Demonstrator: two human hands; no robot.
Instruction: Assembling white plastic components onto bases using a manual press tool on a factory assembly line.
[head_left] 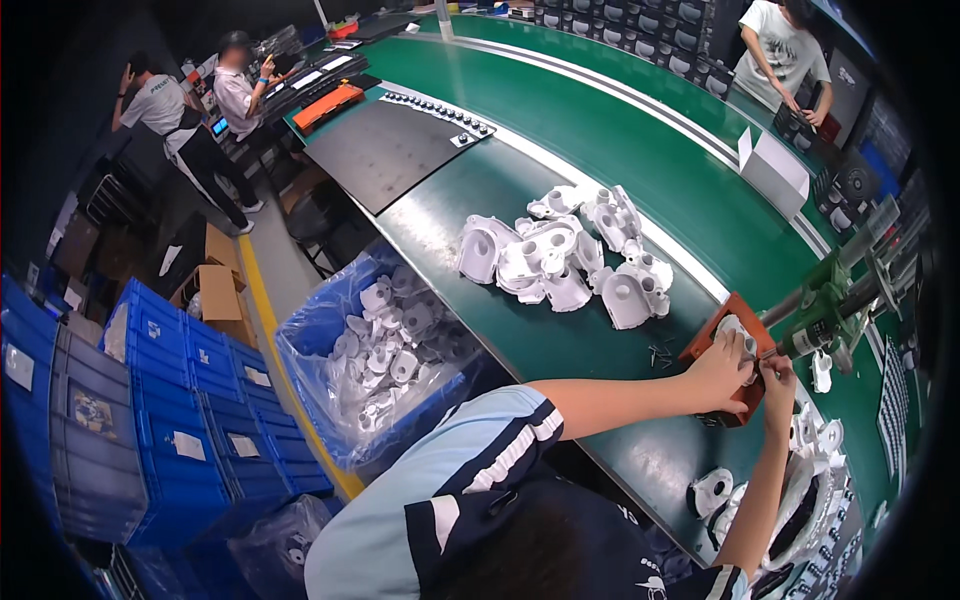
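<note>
My left hand [722,372] is closed on a white plastic housing [735,326], which sits in an orange-brown fixture [704,338] on the green bench. Its fingers cover much of the part. On the fixture's right side, my right hand [778,384] has its fingers pinched together, close to the fixture's edge. Whatever lies between those fingertips is too small to make out. A green machine head [808,336] with metal rods reaches in from the right, just beside both hands. Some small loose screws [660,356] lie left of the fixture.
White housings [545,250] are heaped on the bench to the left. A blue, plastic-lined bin [310,335] of similar parts stands below the bench edge. More white parts [712,490] lie near my right forearm. Beyond runs a green conveyor [600,110]; a co-worker [785,60] stands across it.
</note>
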